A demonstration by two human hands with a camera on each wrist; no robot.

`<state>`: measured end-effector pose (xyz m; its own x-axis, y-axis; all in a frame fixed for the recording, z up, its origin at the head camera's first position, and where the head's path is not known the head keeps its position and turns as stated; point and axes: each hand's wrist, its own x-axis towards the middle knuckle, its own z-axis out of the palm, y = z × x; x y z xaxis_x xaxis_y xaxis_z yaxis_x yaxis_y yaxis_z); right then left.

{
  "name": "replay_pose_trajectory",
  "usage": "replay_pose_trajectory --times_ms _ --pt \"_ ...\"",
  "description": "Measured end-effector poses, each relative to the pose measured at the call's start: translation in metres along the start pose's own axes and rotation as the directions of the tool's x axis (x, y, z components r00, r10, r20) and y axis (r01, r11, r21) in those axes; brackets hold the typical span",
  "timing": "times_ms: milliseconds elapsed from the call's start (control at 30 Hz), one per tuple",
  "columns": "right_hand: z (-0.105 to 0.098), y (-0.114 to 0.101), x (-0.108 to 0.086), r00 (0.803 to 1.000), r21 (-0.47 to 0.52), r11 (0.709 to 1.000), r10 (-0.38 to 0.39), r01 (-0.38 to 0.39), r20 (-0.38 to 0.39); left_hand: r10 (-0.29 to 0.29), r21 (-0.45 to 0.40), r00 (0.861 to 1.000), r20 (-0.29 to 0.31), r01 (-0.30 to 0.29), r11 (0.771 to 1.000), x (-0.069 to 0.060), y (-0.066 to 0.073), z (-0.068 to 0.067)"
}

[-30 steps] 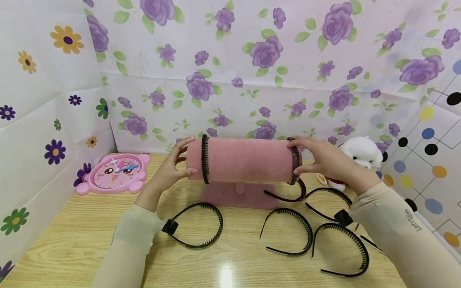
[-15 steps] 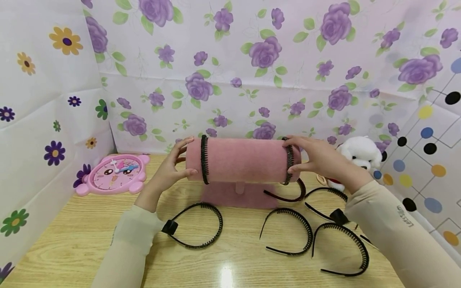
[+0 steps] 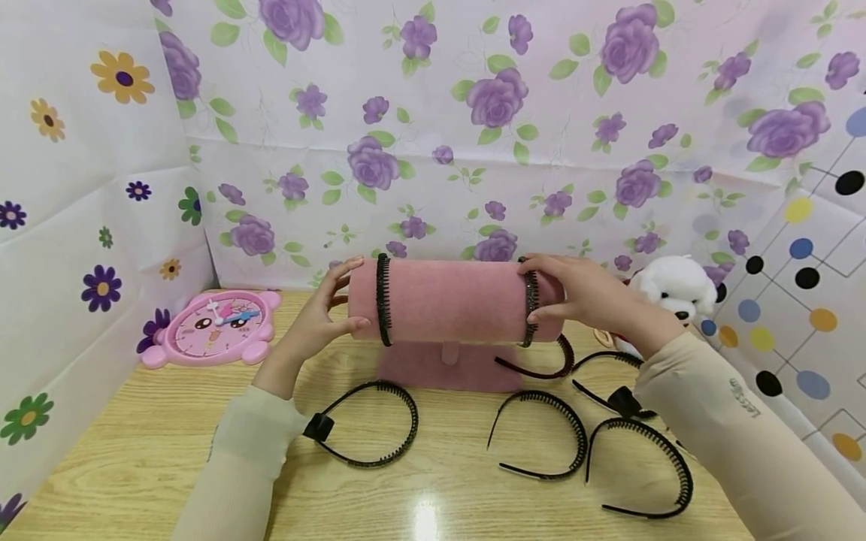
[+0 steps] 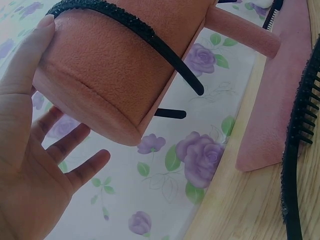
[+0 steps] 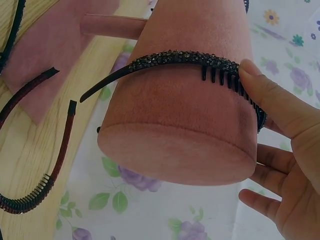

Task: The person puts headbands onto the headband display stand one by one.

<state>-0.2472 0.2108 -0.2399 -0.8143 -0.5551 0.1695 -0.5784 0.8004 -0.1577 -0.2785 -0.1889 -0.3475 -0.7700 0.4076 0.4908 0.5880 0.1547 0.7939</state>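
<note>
A pink velvet headband display stand (image 3: 455,302), a horizontal roll on a post and flat base, stands mid-table. Around its left part sits a black toothed headband (image 3: 383,300). My left hand (image 3: 318,319) holds the roll's left end, thumb in front, beside that headband. A second black headband (image 3: 531,299), studded with sparkly stones in the right wrist view, goes round the right part of the roll. My right hand (image 3: 585,294) grips it, thumb in front and fingertips at the top. In the right wrist view, the other fingers (image 5: 272,170) spread behind the roll.
Several toothed headbands lie on the wooden table: one black headband (image 3: 414,428) at front left, a dark red headband (image 3: 567,361) by the base, black headbands (image 3: 580,439) at right. A pink clock (image 3: 215,324) lies at left. A white plush dog (image 3: 676,284) sits back right.
My right hand has slid the right headband leftward along the roll, away from its right end. The left hand and the stand have stayed in place.
</note>
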Motion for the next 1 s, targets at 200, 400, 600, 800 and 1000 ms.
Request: replay_pose_trajectory --times_ms 200,400,600,800,1000 --pt "0.003 -0.002 0.004 0.999 0.009 1.000 -0.020 0.021 -0.025 0.003 0.000 1.000 0.000 -0.003 1.000 0.000 0.000 0.000" --pt "0.004 -0.008 0.008 0.999 0.004 1.000 -0.005 0.006 -0.035 0.004 -0.001 1.000 0.002 -0.004 1.000 0.000 -0.001 0.000" --pt "0.006 -0.012 0.012 0.999 -0.001 1.000 0.001 -0.001 -0.047 0.001 -0.002 1.000 0.002 -0.001 1.000 0.000 -0.001 0.000" --pt "0.008 -0.015 0.017 1.000 0.002 1.000 -0.009 0.009 -0.028 0.001 -0.001 1.000 0.003 -0.001 1.000 0.000 0.000 -0.001" --pt "0.010 -0.021 0.023 1.000 -0.008 1.000 0.003 -0.003 0.002 0.001 0.003 1.000 0.003 -0.001 1.000 0.000 -0.002 -0.001"
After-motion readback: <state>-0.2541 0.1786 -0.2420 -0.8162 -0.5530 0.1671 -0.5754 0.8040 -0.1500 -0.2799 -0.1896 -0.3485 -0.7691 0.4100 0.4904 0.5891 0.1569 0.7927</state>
